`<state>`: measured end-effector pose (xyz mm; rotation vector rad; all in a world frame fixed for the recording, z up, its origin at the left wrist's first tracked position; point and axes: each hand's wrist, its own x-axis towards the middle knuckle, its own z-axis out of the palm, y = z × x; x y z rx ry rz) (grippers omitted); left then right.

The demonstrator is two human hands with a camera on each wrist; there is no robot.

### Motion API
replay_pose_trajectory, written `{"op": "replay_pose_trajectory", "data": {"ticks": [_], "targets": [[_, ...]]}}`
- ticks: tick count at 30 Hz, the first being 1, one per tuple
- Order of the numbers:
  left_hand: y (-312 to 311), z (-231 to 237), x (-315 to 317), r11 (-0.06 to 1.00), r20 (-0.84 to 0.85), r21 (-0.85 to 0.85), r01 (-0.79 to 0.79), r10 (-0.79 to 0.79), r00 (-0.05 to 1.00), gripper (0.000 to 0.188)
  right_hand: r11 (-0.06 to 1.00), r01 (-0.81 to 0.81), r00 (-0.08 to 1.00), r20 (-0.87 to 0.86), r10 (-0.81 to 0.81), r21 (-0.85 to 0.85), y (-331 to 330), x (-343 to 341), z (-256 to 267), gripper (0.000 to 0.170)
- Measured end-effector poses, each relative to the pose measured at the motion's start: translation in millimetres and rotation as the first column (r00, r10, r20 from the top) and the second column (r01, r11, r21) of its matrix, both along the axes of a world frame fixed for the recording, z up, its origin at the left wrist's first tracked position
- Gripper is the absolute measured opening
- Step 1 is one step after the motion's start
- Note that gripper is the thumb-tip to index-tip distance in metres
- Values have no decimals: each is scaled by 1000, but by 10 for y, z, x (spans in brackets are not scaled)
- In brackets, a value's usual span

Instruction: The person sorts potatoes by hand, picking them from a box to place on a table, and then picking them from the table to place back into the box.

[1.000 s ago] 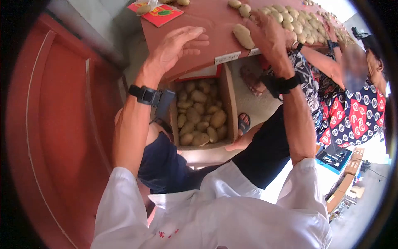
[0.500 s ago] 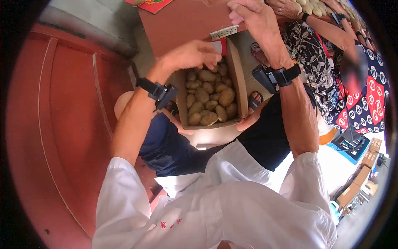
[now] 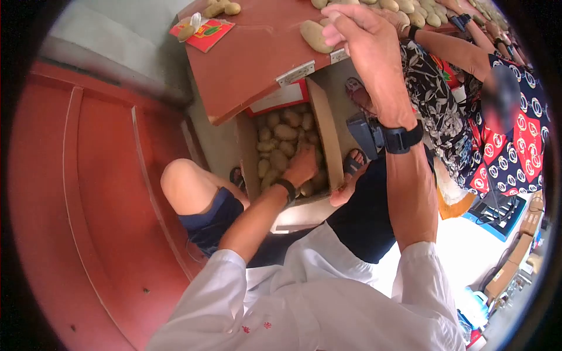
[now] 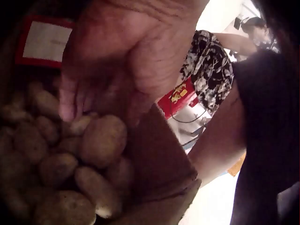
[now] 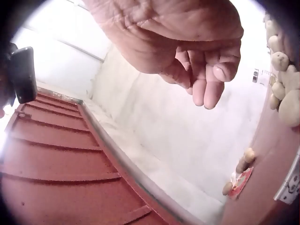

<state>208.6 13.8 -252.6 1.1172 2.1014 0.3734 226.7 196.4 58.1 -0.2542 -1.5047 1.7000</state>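
Note:
Inside the cardboard box [image 3: 329, 143], my left hand [image 3: 302, 164] reaches down among the potatoes [image 3: 285, 132]. In the left wrist view, the fingers of that hand [image 4: 129, 51] point downward, with a large potato [image 4: 104, 141] just below them; I see nothing gripped. My right hand [image 3: 372, 55] is raised near the table edge, beside a large potato [image 3: 316, 36] on the tabletop. The right wrist view shows the right hand [image 5: 187, 44] with loosely bent fingers and nothing held.
The red-brown table [image 3: 234, 70] overhangs the box's far end. On it lie a red card [image 3: 205, 36], a few potatoes [image 3: 218, 8] and a larger pile [image 3: 417, 17]. Another person's arm [image 3: 451, 48] reaches over the pile at right. A red door [image 3: 117, 193] stands at left.
My left hand has gone from above the table edge down into the box. My right hand remains raised near the edge, its fingers more bent than a second ago.

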Motion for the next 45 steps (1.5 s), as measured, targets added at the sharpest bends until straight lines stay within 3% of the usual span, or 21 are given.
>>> {"op": "replay_pose_trajectory", "data": {"ticks": [2,3,6,8,12,17,20,23,31,34,35,38,42,45], "targets": [[11,58,118,999,-229,-21,-50,44,972,73,956,138,940,270,-209,258,-7,161,66,27],[-21,28,111,999,-237,-15,-48,43,971,73,954,143,942,261,-213,262,8,185,76,27],[-57,42,-18,997,-210,78,20,-3,978,74,961,184,936,263,-236,206,50,219,65,22],[-16,343,-62,993,-70,-82,-82,76,995,77,962,188,938,255,-235,197,78,252,49,22],[-95,573,-181,981,10,-62,-182,183,983,78,972,160,961,198,-193,171,105,277,-8,22],[-277,861,-263,950,189,184,-252,218,958,71,976,117,938,302,-169,183,47,275,4,23],[-403,1333,-347,926,297,215,-312,242,924,62,981,73,940,315,-128,180,58,231,-76,23],[-466,1494,-547,887,289,297,-354,270,918,57,981,52,944,310,-109,189,32,217,-96,24],[-106,2494,-1089,838,223,352,-417,357,907,52,989,60,965,245,-91,132,114,167,-183,22],[195,2626,-1341,835,239,336,-436,372,897,53,982,88,954,271,-130,165,130,181,-179,22],[308,2645,-1364,814,147,401,-421,396,906,47,981,94,952,273,-139,171,133,190,-180,22],[727,2560,-1703,860,62,356,-366,369,927,44,973,129,941,286,-181,190,157,206,-176,21],[1126,2476,-1899,849,153,375,-372,339,928,58,977,140,942,282,-181,159,197,218,-213,21],[1265,2328,-1802,857,89,322,-401,395,915,60,974,140,937,294,-189,180,204,222,-209,22]]}}
